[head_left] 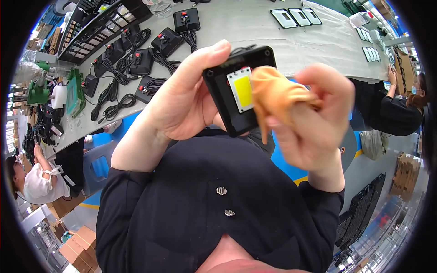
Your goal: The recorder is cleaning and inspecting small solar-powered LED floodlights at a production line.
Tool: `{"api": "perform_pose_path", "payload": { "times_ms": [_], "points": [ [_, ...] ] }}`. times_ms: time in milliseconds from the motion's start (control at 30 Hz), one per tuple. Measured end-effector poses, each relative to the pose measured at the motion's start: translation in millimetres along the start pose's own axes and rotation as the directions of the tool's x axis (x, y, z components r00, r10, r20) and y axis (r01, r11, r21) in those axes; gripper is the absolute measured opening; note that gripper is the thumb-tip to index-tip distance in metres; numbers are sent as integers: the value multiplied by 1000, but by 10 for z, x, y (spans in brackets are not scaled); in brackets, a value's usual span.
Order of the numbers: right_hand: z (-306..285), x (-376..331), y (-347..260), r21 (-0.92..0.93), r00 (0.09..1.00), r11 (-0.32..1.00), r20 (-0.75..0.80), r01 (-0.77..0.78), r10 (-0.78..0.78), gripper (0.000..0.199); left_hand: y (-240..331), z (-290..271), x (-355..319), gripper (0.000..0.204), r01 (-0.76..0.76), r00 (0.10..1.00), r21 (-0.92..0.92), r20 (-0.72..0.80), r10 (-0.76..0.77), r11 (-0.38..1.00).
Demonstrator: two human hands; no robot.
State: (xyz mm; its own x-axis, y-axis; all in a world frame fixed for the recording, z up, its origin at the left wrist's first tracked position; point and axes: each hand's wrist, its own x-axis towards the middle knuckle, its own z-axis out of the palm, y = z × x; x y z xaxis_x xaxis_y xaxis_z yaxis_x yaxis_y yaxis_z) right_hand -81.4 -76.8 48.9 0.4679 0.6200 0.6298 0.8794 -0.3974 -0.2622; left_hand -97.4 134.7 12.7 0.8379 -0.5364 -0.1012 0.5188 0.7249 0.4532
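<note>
My left hand (182, 93) grips a black rectangular lamp housing (223, 98) by its left edge, held up in front of my chest. Inside the housing sits a white-framed LED panel (242, 91) with a yellow face. My right hand (318, 118) is closed round a bunched orange cloth (277, 88), slightly smeared by motion. The cloth lies against or just over the housing's right side and hides part of it, so contact is hard to judge.
Several black lamp units (169, 42) with coiled cables lie on the grey table (236, 32), beside a black crate (98, 34). Pale framed panels (296, 18) lie at the back right. A green hand press (38, 84) stands left. Other people sit at both sides.
</note>
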Motion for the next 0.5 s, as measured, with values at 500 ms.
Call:
{"api": "perform_pose_path", "payload": {
  "times_ms": [500],
  "points": [
    [261, 64, -16, 108, 1000, 994, -29, 8, -5, 20, 28, 159, 48, 53, -90, 970, 113, -217, 113, 989]
  ]
}}
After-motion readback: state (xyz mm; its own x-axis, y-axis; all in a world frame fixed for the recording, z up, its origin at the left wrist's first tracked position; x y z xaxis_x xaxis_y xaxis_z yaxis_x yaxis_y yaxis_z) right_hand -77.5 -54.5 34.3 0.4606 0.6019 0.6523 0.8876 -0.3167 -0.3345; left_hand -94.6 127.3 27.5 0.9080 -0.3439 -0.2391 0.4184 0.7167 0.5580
